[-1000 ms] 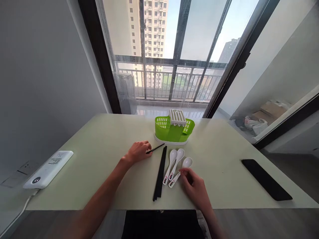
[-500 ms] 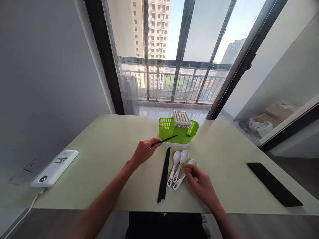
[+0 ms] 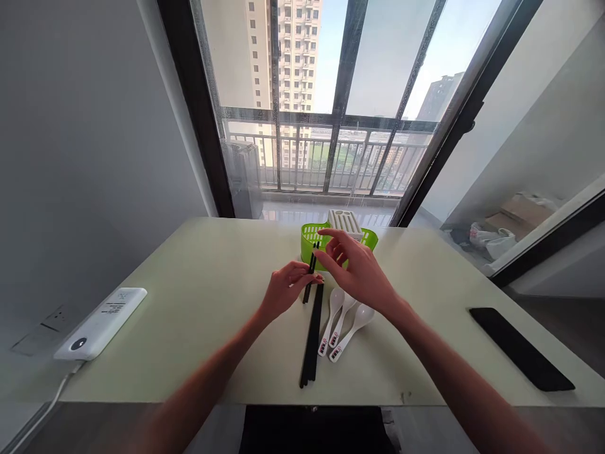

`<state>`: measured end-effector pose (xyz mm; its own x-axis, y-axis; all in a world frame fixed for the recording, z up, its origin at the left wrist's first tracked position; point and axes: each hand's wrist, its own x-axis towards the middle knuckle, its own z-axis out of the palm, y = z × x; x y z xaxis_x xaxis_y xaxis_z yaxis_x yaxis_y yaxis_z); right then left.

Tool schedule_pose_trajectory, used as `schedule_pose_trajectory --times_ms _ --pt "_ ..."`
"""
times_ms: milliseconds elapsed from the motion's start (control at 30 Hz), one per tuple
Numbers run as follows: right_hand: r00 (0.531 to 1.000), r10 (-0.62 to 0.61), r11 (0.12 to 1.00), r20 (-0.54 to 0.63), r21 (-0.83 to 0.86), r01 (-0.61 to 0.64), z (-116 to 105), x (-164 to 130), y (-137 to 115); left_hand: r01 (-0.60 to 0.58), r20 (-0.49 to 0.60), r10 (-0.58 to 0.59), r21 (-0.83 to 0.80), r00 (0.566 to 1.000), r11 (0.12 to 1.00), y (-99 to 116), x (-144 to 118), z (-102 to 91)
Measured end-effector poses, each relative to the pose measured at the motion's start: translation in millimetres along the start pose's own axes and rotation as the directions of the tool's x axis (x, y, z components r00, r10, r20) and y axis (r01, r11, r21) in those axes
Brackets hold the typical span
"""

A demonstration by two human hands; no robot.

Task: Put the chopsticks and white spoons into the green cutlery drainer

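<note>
My left hand (image 3: 285, 288) grips a black chopstick (image 3: 311, 270), held nearly upright above the table in front of the green cutlery holder (image 3: 309, 238). My right hand (image 3: 357, 271) hovers beside it with fingers spread, its fingertips close to the chopstick's upper end; whether they touch it I cannot tell. Below the hands, several more black chopsticks (image 3: 312, 340) lie in a bundle on the pale green table (image 3: 198, 302). Three white spoons (image 3: 347, 325) lie just right of the bundle. A white slotted insert (image 3: 345, 219) sits on top of the holder.
A white power bank (image 3: 100, 322) with a cable lies at the table's left edge. A black phone (image 3: 521, 348) lies at the right. Behind the table is a large window with a balcony railing. A dark chair back (image 3: 312, 429) is under the near edge.
My left hand lifted the chopstick off the table and tipped it from near level to upright. My right hand left the spoons and rose up beside the chopstick.
</note>
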<state>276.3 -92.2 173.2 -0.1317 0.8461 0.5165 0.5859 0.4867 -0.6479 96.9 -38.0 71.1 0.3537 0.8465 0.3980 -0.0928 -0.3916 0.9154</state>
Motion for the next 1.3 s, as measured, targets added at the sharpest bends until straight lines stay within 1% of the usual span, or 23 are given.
schedule_pose_trajectory --times_ms 100,233,367,467,567,633,700,800,867,933,1033,1100,1167,1300 --pt "0.997 -0.073 0.996 -0.003 -0.056 0.073 -1 5 -3 0.017 0.023 -0.017 -0.005 1.000 1.000 -4 -3 3.2" --pt "0.990 -0.135 0.986 0.036 -0.094 0.138 -2 7 -4 0.035 0.032 -0.034 -0.004 0.999 0.999 -12 -5 4.4" --pt "0.990 -0.128 0.983 0.066 -0.121 0.135 -5 10 -2 0.055 0.075 -0.058 0.045 0.995 0.997 -19 -5 -0.1" --pt "0.988 -0.102 0.975 0.120 -0.186 0.123 -10 13 1 0.069 0.121 -0.083 0.123 0.989 0.990 -24 -5 -5.1" --pt "0.971 -0.112 0.949 0.211 -0.267 0.167 -18 17 2 0.076 0.146 -0.106 0.202 0.984 0.977 -30 -5 -9.8" --pt "0.962 -0.129 0.937 0.242 -0.286 0.198 -27 20 -1 0.084 0.148 -0.121 0.237 0.981 0.968 -36 -4 -12.4" --pt "0.965 -0.160 0.927 0.207 -0.303 0.219 -40 26 -7 0.095 0.125 -0.129 0.251 0.984 0.963 -45 -2 -14.6" --pt "0.971 -0.230 0.907 0.059 -0.349 0.236 -63 40 -19 0.118 0.028 -0.129 0.248 0.991 0.961 -60 2 -17.6" --pt "0.969 -0.246 0.907 -0.030 -0.360 0.219 -78 51 -25 0.145 -0.050 -0.137 0.251 0.989 0.957 -69 5 -19.3" --pt "0.962 -0.250 0.909 -0.112 -0.370 0.193 -88 63 -27 0.171 -0.108 -0.147 0.262 0.983 0.950 -76 6 -20.1" --pt "0.947 -0.261 0.908 -0.186 -0.379 0.176 -96 81 -21 0.183 -0.138 -0.148 0.284 0.979 0.941 -79 5 -19.5" --pt "0.943 -0.267 0.903 -0.199 -0.393 0.173 -95 92 -13 0.177 -0.136 -0.142 0.299 0.980 0.938 -77 4 -18.4" --pt "0.946 -0.266 0.895 -0.188 -0.413 0.169 -92 101 -1 0.171 -0.132 -0.135 0.313 0.982 0.934 -75 3 -17.5" --pt "0.964 -0.238 0.886 -0.117 -0.432 0.166 -78 117 27 0.167 -0.127 -0.131 0.333 0.983 0.928 -73 2 -17.4"
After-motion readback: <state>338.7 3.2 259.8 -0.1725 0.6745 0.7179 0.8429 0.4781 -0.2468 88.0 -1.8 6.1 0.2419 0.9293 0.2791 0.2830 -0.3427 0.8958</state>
